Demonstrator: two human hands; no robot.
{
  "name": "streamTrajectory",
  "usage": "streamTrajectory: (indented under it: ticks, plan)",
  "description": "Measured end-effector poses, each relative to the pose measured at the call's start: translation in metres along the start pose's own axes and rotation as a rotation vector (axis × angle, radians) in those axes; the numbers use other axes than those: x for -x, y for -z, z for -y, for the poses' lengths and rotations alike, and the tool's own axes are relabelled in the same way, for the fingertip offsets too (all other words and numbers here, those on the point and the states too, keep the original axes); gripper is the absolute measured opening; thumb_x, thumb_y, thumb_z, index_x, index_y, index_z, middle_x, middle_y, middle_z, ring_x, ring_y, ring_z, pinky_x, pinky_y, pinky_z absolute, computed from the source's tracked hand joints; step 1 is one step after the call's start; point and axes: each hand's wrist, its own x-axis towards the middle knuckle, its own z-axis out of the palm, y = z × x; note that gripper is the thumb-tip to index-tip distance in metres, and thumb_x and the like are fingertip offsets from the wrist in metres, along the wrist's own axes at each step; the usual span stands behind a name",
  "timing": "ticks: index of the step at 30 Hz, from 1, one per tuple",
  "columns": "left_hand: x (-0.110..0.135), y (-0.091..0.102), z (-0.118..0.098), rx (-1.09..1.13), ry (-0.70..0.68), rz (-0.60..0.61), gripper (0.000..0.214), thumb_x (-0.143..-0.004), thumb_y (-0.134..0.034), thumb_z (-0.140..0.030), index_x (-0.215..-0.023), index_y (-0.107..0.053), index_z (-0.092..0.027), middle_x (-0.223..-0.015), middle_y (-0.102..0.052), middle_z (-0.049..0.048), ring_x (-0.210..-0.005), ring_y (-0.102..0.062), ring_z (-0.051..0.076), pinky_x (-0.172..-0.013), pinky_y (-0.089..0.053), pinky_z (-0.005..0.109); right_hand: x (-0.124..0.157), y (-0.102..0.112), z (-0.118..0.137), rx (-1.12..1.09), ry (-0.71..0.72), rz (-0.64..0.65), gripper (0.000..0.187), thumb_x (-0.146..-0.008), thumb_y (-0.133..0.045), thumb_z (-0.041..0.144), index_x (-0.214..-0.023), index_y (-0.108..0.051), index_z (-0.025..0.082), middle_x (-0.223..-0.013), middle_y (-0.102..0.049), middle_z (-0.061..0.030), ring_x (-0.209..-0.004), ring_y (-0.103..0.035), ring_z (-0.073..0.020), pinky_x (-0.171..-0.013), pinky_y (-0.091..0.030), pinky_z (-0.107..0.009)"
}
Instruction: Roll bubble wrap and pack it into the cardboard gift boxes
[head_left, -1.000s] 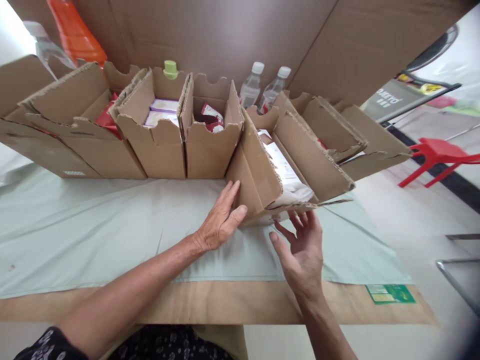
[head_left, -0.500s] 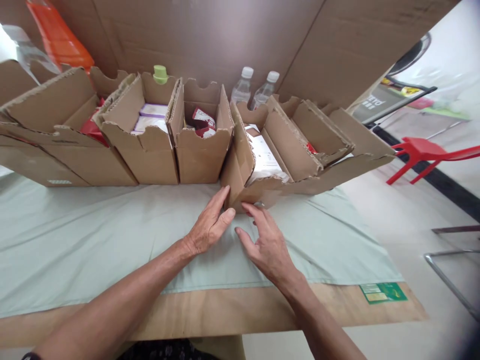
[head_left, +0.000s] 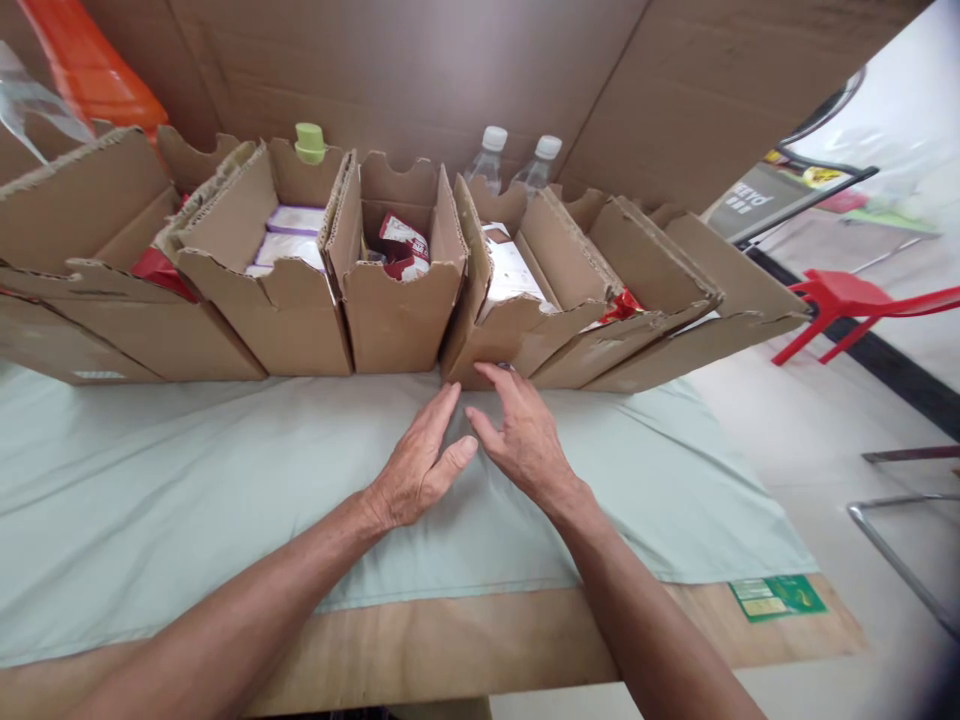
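A cardboard box (head_left: 517,345) with white packets (head_left: 508,268) inside stands in the row, its front roughly level with its neighbours. My right hand (head_left: 525,430) has its fingertips at the lower front of this box, thumb apart from the fingers, holding nothing. Just left of it, my left hand (head_left: 420,462) is open over the cloth, fingers stretched toward the box's lower left corner; whether they touch it I cannot tell. To the left is a box (head_left: 397,325) with dark red packets (head_left: 405,245). Right of my hands, another box (head_left: 592,350) holds something red and shiny.
A pale green cloth (head_left: 225,500) covers the wooden table (head_left: 450,650). Further left, a box (head_left: 292,320) holds white and purple packs (head_left: 292,235). Clear bottles (head_left: 536,165) and an orange bottle (head_left: 97,70) stand behind, before a cardboard panel (head_left: 375,80). A red chair (head_left: 847,300) is at right.
The box with white packets has moved back, in line with the row, and my right hand has gone forward with it. My left hand stays low beside it, still open.
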Motion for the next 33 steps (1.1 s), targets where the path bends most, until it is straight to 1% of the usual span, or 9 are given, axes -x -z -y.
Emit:
streamTrajectory:
  ticks: [9,12,14,17,19,24,26,28,33]
  plan:
    - [-0.001,-0.002,-0.002,0.007,0.029,-0.05,0.07,-0.103,-0.042,-0.053,-0.159,-0.036,-0.011,-0.167,-0.038,0.0217,-0.156,-0.037,0.033,-0.129,-0.028,0.058,-0.003,0.0,-0.007,-0.001,0.041,-0.037,0.048,-0.094,-0.056,0.029,-0.14,-0.057,0.017,-0.133,-0.068,-0.0159,-0.12,-0.065,-0.0335,-0.1,-0.057,-0.055]
    - [-0.002,-0.004,-0.001,0.028,-0.021,-0.105,0.059,-0.104,-0.044,-0.05,-0.15,-0.049,-0.013,-0.158,-0.051,0.021,-0.15,-0.046,0.032,-0.126,-0.036,0.057,-0.009,0.019,0.011,-0.046,0.093,-0.139,0.035,-0.098,-0.057,0.029,-0.131,-0.063,0.02,-0.129,-0.07,-0.0141,-0.12,-0.066,-0.0302,-0.098,-0.058,-0.049]
    - [-0.002,-0.004,0.0,0.038,-0.055,-0.121,0.048,-0.104,-0.045,-0.048,-0.14,-0.058,-0.019,-0.154,-0.055,0.0171,-0.147,-0.049,0.031,-0.124,-0.038,0.056,-0.022,0.034,0.032,-0.097,0.092,-0.202,0.032,-0.099,-0.056,0.028,-0.129,-0.065,0.022,-0.119,-0.073,-0.0104,-0.106,-0.071,-0.0242,-0.09,-0.06,-0.041]
    - [-0.005,-0.003,0.0,0.065,-0.061,-0.147,0.037,-0.103,-0.048,-0.044,-0.123,-0.068,-0.021,-0.145,-0.061,0.0145,-0.141,-0.054,0.03,-0.121,-0.043,0.054,-0.058,0.046,0.063,-0.118,0.079,-0.183,0.045,-0.098,-0.055,0.026,-0.143,-0.055,0.023,-0.1,-0.075,-0.0031,-0.079,-0.07,-0.0168,-0.077,-0.058,-0.032]
    - [-0.006,-0.003,-0.002,0.088,-0.04,-0.193,0.033,-0.101,-0.051,-0.042,-0.115,-0.071,-0.019,-0.136,-0.065,0.0156,-0.135,-0.059,0.03,-0.116,-0.047,0.052,-0.085,0.046,0.076,-0.042,0.063,-0.126,0.05,-0.094,-0.056,0.024,-0.144,-0.054,0.021,-0.088,-0.074,-0.0019,-0.072,-0.068,-0.0185,-0.074,-0.055,-0.033]
    - [0.012,0.004,-0.022,0.122,0.045,-0.321,0.025,-0.095,-0.057,-0.032,-0.11,-0.072,-0.019,-0.137,-0.064,0.0171,-0.124,-0.065,0.031,-0.071,-0.062,0.035,-0.116,0.034,0.088,0.194,-0.074,-0.043,0.019,-0.094,-0.055,0.022,-0.107,-0.067,0.019,-0.075,-0.07,-0.0058,-0.068,-0.066,-0.0239,-0.068,-0.046,-0.032]
    - [0.034,0.011,-0.033,0.103,0.035,-0.402,0.02,-0.094,-0.058,-0.026,-0.107,-0.073,-0.021,-0.133,-0.066,0.0137,-0.119,-0.067,0.028,-0.073,-0.062,0.034,-0.104,0.035,0.091,0.188,-0.044,-0.064,0.013,-0.096,-0.054,0.022,-0.099,-0.066,0.02,-0.073,-0.069,-0.0041,-0.065,-0.064,-0.0221,-0.065,-0.042,-0.029]
    - [0.064,0.019,-0.04,0.041,-0.022,-0.501,0.018,-0.095,-0.058,-0.023,-0.104,-0.073,-0.023,-0.124,-0.069,0.0099,-0.115,-0.068,0.025,-0.088,-0.06,0.038,-0.076,0.043,0.096,0.146,0.03,-0.097,0.013,-0.098,-0.052,0.023,-0.094,-0.064,0.02,-0.071,-0.068,-0.0024,-0.063,-0.063,-0.0198,-0.062,-0.039,-0.028]
    - [0.143,0.039,-0.035,-0.081,0.018,-0.73,0.019,-0.098,-0.058,-0.024,-0.111,-0.072,-0.028,-0.122,-0.067,0.0056,-0.118,-0.064,0.024,-0.103,-0.053,0.04,0.038,0.085,0.1,-0.035,0.242,-0.167,0.012,-0.103,-0.054,0.023,-0.1,-0.066,0.024,-0.08,-0.073,-0.0006,-0.064,-0.067,-0.0151,-0.063,-0.048,-0.027]
